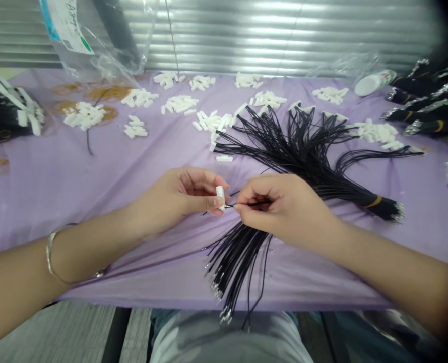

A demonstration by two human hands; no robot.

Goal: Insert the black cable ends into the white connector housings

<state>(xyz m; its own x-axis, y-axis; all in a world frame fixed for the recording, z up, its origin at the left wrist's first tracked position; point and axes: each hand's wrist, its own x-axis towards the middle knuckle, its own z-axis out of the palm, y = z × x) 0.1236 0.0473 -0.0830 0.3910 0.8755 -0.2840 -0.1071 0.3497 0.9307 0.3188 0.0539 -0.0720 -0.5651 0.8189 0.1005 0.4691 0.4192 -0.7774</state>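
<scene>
Between the thumb and fingers of my left hand (193, 194) stands a small white connector (220, 197). My right hand (280, 204) pinches a black wire (259, 203) close to its metal tip, which points at the connector's right side. Whether the tip is inside the connector cannot be made out. Below my right hand, a bundle of loose black wires (239, 257) fans toward the table's front edge, metal tips down. Behind it lies a larger black wire bundle (307, 156), with white connectors at its far ends and a yellow band near its right end.
Piles of white connectors (179, 104) are spread over the purple tablecloth (57, 196). More wire bundles lie at the back right (431, 101) and far left (4, 111). A clear plastic bag (106, 40) stands at the back left, and a white round container (374, 83) lies at the back right.
</scene>
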